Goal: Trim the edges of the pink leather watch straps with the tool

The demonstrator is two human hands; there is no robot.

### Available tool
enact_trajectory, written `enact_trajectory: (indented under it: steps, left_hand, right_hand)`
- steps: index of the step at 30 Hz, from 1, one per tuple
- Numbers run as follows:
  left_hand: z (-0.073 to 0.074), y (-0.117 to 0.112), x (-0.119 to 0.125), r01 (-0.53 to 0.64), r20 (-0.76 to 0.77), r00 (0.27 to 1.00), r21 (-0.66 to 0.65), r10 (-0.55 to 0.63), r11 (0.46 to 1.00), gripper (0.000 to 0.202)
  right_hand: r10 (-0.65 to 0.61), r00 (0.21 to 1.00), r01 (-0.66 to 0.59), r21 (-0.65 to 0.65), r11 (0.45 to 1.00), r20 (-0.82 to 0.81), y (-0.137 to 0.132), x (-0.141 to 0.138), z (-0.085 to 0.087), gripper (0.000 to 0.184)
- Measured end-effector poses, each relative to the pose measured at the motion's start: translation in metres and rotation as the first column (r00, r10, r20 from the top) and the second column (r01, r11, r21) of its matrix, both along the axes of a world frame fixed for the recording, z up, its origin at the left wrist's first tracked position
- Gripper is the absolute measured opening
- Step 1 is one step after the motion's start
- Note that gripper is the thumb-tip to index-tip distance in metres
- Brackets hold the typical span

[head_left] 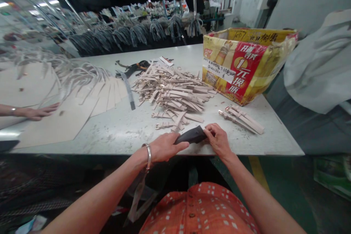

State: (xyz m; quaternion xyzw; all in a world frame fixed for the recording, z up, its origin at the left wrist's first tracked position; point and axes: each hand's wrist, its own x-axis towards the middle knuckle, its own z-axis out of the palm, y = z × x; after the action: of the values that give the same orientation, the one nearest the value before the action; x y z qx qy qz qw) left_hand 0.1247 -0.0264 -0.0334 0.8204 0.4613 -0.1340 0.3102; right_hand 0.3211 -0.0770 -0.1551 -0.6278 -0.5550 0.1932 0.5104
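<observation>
My left hand [165, 147] is closed around the near end of a flat black piece [192, 135] at the table's front edge. The fingers of my right hand [218, 139] pinch its other end. A silver bangle sits on my left wrist. Just beyond the hands lies a large heap of beige straps with metal buckles [172, 93]. A small aligned group of the same beige straps [242, 117] lies to the right of my right hand.
A red and yellow cardboard box [246, 64] stands at the table's right rear. Beige card sheets [82, 106] cover the left side, where another person's hand [37, 112] rests flat. Dark straps [135, 66] lie behind the heap. White cloth [318, 65] hangs at right.
</observation>
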Motion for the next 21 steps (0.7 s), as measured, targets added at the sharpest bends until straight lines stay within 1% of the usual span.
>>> enact_trajectory:
  steps: [4, 7, 9, 13, 16, 21]
  left_hand:
    - [0.005, -0.008, 0.008, 0.07, -0.033, 0.997, 0.058, -0.069, 0.996, 0.045]
    - [0.005, -0.012, 0.011, 0.104, -0.041, 0.994, 0.113, -0.1, 0.988, 0.047]
    - [0.004, -0.012, 0.012, 0.092, -0.039, 0.995, 0.125, -0.088, 0.988, 0.048]
    - [0.002, -0.008, 0.016, 0.067, -0.004, 0.998, 0.081, -0.067, 0.994, 0.051]
    - [-0.001, -0.006, 0.017, 0.045, 0.035, 0.998, 0.077, -0.048, 0.996, 0.05]
    - [-0.007, -0.007, 0.015, 0.0, 0.062, 0.998, 0.073, -0.004, 0.997, 0.051]
  right_hand:
    - [-0.014, 0.994, 0.014, 0.002, 1.0, -0.108, 0.001, 0.001, 0.001, 0.015]
    - [-0.018, 0.989, 0.018, 0.0, 1.0, -0.144, 0.001, 0.002, 0.0, 0.016]
    - [-0.027, 0.989, 0.026, -0.004, 1.0, -0.146, 0.002, 0.002, -0.001, 0.017]
    - [-0.076, 0.988, 0.075, -0.007, 0.997, -0.135, 0.003, 0.003, -0.001, 0.017]
    - [-0.106, 0.988, 0.105, -0.011, 0.994, -0.115, 0.003, 0.002, 0.0, 0.018]
    - [-0.119, 0.989, 0.118, -0.013, 0.993, -0.092, 0.003, 0.003, -0.002, 0.019]
